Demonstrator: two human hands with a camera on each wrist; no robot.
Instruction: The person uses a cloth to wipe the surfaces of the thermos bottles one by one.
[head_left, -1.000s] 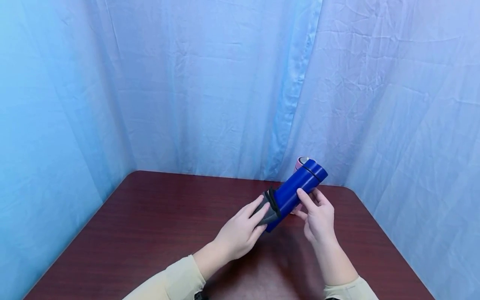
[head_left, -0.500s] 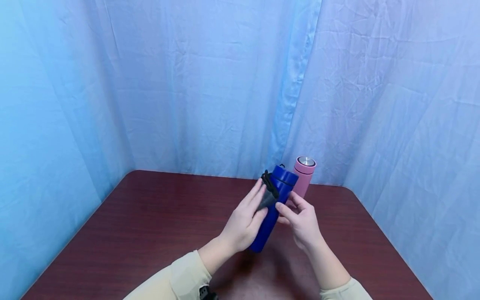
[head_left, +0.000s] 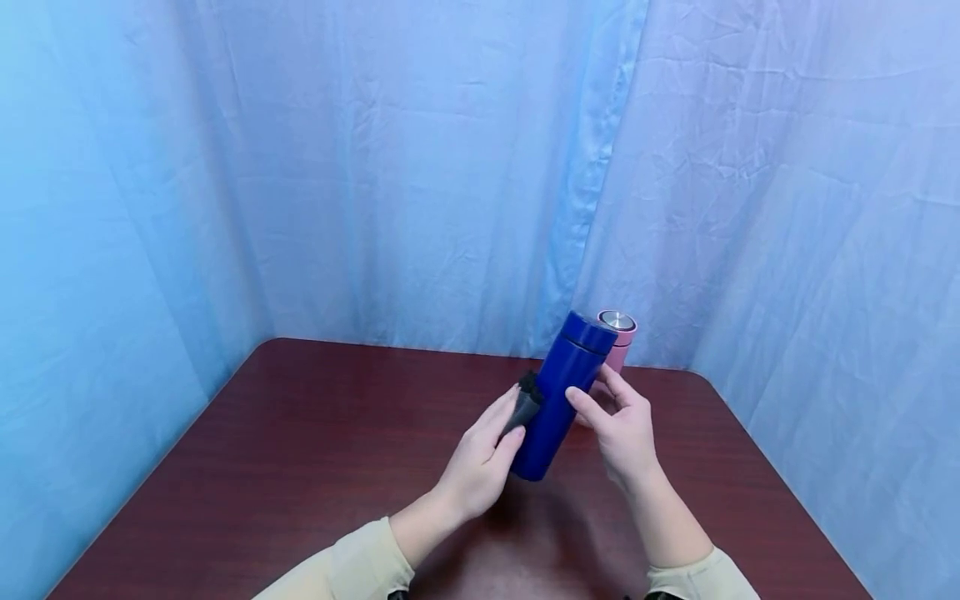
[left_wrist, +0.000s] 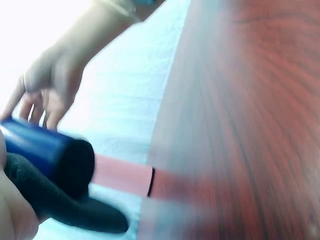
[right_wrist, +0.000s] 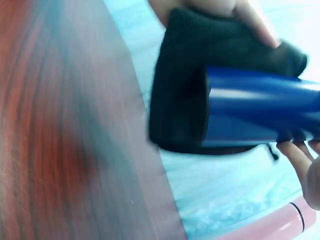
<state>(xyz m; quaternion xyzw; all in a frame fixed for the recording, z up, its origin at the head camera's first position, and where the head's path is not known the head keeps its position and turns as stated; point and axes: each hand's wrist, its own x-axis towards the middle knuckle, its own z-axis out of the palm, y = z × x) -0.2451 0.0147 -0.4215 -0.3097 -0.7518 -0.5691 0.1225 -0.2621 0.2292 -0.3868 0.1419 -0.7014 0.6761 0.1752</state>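
A blue thermos bottle (head_left: 564,379) is held aloft over the table, tilted with its lid end up and to the right. My right hand (head_left: 624,429) grips its right side, thumb in front and fingers behind. My left hand (head_left: 474,468) holds a dark drawstring pouch (head_left: 524,408) between thumb and fingers. The pouch lies flat along the bottle's left side. In the right wrist view, the bottle's base (right_wrist: 206,107) is outside the pouch cloth (right_wrist: 182,75), in front of it. Much of the pouch is hidden by the left hand in the head view.
Behind the blue bottle, a pink thermos bottle (head_left: 619,357) with a silver-topped lid stands on the dark red wooden table (head_left: 337,433). Pale blue curtains (head_left: 420,183) hang close around the table's back and sides.
The blue bottle first swung down and left to a steeper tilt, then rose slightly rightward. Both hands moved with it. The pouch mouth, earlier across the bottle, now shows narrower at its left side.
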